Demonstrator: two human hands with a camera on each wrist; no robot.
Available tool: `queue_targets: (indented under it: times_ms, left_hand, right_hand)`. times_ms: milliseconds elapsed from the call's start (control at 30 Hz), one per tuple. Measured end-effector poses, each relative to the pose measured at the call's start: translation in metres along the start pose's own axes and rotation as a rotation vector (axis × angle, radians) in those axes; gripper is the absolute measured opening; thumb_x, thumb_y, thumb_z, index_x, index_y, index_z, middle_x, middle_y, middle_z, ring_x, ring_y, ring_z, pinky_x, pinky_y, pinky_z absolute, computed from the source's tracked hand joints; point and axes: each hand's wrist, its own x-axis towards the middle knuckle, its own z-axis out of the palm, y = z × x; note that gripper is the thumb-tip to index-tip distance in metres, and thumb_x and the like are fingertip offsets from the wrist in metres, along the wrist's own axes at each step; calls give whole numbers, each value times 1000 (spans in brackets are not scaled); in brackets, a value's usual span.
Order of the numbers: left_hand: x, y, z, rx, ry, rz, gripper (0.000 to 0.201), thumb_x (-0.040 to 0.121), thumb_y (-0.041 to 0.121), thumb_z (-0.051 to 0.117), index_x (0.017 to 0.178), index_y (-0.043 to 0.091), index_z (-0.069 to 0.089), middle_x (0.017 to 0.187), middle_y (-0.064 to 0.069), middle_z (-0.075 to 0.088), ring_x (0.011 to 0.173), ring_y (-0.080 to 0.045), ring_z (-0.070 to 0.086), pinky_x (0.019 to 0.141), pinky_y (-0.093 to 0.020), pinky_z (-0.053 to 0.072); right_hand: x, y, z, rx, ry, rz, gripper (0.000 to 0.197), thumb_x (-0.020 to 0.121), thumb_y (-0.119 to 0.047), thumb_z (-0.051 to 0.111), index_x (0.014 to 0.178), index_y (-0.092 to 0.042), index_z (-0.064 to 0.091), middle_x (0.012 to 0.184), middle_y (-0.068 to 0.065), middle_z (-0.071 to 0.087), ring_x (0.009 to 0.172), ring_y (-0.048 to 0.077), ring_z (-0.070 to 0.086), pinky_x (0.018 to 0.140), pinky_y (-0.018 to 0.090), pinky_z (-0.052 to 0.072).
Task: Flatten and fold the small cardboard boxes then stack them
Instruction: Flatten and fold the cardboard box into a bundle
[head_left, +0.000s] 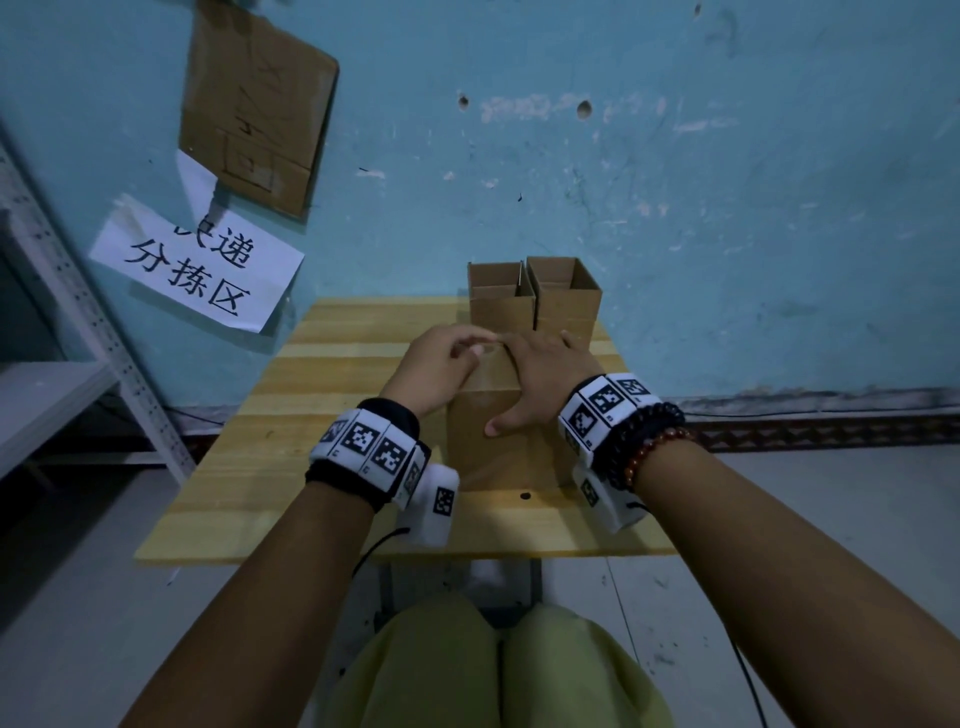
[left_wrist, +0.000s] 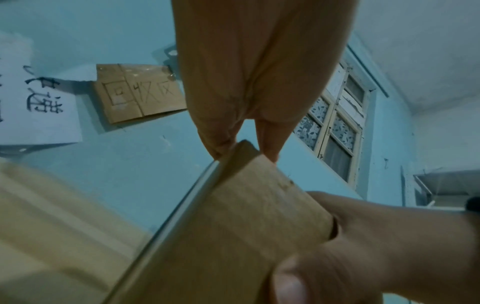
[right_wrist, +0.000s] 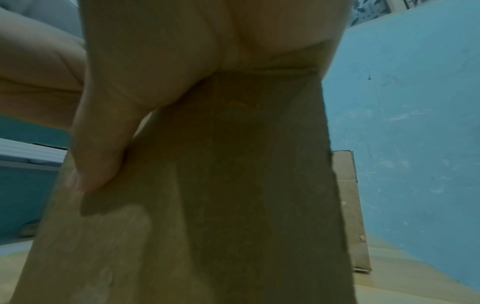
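Observation:
A brown cardboard box (head_left: 498, 447) stands on the wooden table (head_left: 291, 467) in front of me, and both hands are at its top. My left hand (head_left: 441, 364) pinches the top left edge with its fingertips (left_wrist: 221, 144), which sit on either side of a corner of the box (left_wrist: 233, 226). My right hand (head_left: 540, 374) lies over the top, with the thumb (right_wrist: 98, 160) pressed on the near face of the box (right_wrist: 233, 185) and the fingers over the far side. Two more boxes (head_left: 501, 296) (head_left: 566, 293) stand open-topped and upright side by side just behind.
The table backs onto a blue wall (head_left: 727, 208) carrying a white paper sign (head_left: 197, 270) and a cardboard sign (head_left: 254, 104). A metal shelf frame (head_left: 78, 312) stands at the left. My knees (head_left: 498, 670) are under the table's near edge.

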Motion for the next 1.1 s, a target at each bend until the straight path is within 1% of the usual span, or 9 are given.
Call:
queue_targets:
  times_ms: [133, 200, 300, 367, 433, 533, 633, 933, 1100]
  left_hand:
    - [9, 3, -6, 175, -131, 62, 23, 95, 11, 48, 95, 3, 70, 96, -17, 67, 82, -16, 54, 67, -22, 38]
    - [12, 3, -9, 202, -141, 14, 17, 93, 15, 53, 83, 9, 64, 85, -11, 62, 79, -18, 53, 69, -24, 38]
    - [14, 1, -13, 148, -106, -34, 15, 89, 16, 60, 76, 8, 62, 72, -4, 57, 73, -18, 53, 69, -26, 41]
    - [14, -1, -12, 114, -65, -61, 20, 87, 16, 63, 68, 8, 61, 67, -3, 57, 66, -16, 53, 70, -27, 43]
    - [13, -3, -8, 73, -9, -94, 27, 85, 16, 65, 60, 15, 55, 62, 1, 56, 60, -10, 51, 68, -26, 44]
    - [11, -5, -3, -55, 64, -140, 29, 83, 13, 67, 58, 15, 53, 61, 1, 56, 59, -9, 52, 68, -26, 47]
    - [8, -6, -3, -142, 104, -144, 29, 83, 8, 66, 59, 15, 51, 61, 2, 55, 59, -7, 52, 62, -21, 46]
    - [8, -8, -1, -85, 88, -30, 30, 87, 7, 61, 62, 19, 48, 65, 4, 51, 59, -5, 47, 54, -11, 42]
    - [10, -17, 6, -232, 235, -79, 31, 87, 5, 60, 61, 16, 50, 62, 2, 52, 50, -1, 50, 50, -9, 42]
  right_hand:
    - [1, 0, 1, 7, -3, 9, 112, 61, -69, 67, 147, -21, 13, 151, 3, 28, 140, 21, 25, 118, 48, 6]
    - [0, 0, 1, 10, -4, 8, 111, 61, -69, 67, 147, -21, 14, 150, 2, 29, 139, 22, 26, 118, 47, 6]
    - [-1, 0, -1, -1, 0, 4, 111, 61, -69, 67, 146, -21, 15, 148, 3, 32, 138, 22, 29, 118, 47, 8]
    - [-1, -1, -1, -4, 8, 2, 111, 61, -69, 67, 146, -21, 15, 148, 3, 33, 138, 22, 28, 118, 47, 8]
    - [-2, -1, -1, -3, 9, 2, 111, 61, -69, 68, 146, -21, 15, 148, 2, 31, 138, 21, 28, 118, 46, 8]
    - [-1, 0, 0, 6, 6, 0, 112, 60, -69, 68, 146, -21, 14, 149, 1, 30, 139, 20, 26, 118, 46, 7]
    - [-1, 0, -1, 4, 0, 0, 112, 61, -68, 68, 147, -21, 13, 150, 1, 28, 140, 20, 25, 118, 47, 7]
    - [3, 1, 3, 8, 1, 8, 113, 59, -70, 68, 146, -22, 14, 148, 4, 31, 138, 21, 28, 118, 47, 7]
    - [4, 2, 4, 6, 10, 9, 113, 59, -70, 68, 146, -23, 14, 149, 3, 31, 138, 21, 28, 118, 46, 7]
